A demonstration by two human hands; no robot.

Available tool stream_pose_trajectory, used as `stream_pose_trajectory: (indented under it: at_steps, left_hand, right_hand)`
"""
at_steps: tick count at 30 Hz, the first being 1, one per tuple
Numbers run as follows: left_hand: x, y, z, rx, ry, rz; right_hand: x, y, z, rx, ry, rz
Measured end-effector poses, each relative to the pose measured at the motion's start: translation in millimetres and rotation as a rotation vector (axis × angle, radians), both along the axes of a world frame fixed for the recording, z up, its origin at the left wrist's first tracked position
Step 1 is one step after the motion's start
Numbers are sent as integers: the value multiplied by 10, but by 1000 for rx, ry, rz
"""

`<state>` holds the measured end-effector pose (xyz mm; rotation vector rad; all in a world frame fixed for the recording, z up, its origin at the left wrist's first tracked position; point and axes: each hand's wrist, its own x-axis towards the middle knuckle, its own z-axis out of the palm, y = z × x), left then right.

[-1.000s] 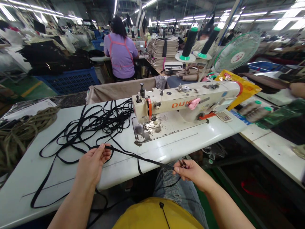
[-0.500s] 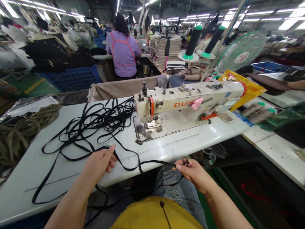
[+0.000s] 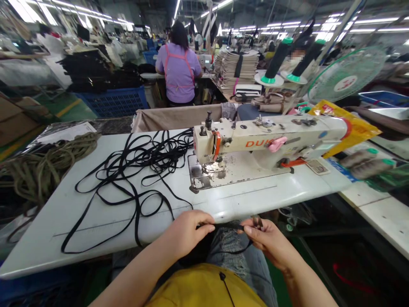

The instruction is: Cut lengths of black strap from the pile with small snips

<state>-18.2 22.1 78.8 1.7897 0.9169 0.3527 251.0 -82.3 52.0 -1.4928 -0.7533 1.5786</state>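
A short span of black tape (image 3: 231,226) is held between the two hands, just off the front edge of the bench (image 3: 236,204) and above the lap. It is pinched between thumb and fingers by the left hand (image 3: 191,230) and gripped by the right hand (image 3: 266,236), where a dark pointed tool (image 3: 257,221) is also carried; this may be a pair of snips, but too much is covered by the fingers for certainty. For good handling, the span is best drawn lightly taut and flat, with any twist turned out between the fingertips before more length is taken up. The tool's points should be aimed away from the left hand and the tape's edge. As more black tape is spread in a loose, looped heap (image 3: 168,155) on the bench, beside the needle end of the sewing machine (image 3: 268,140), gentle pulls are advised, so that loops are not tightened into knots.
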Motion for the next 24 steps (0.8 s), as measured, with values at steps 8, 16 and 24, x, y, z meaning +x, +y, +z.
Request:
stream_pose_trajectory:
  at_steps: [8, 16, 24]
  left_hand:
    - [55, -131, -127, -510, -3, -127]
    - [156, -237, -215, -690, -66, -118]
    - [204, -260, -274, -781, -150, -111]
  right_hand:
    - [166, 46, -33, 68, -205, -107]
    - [136, 158, -32, 192, -369, -84]
    - [131, 117, -71, 259, -561, -98]
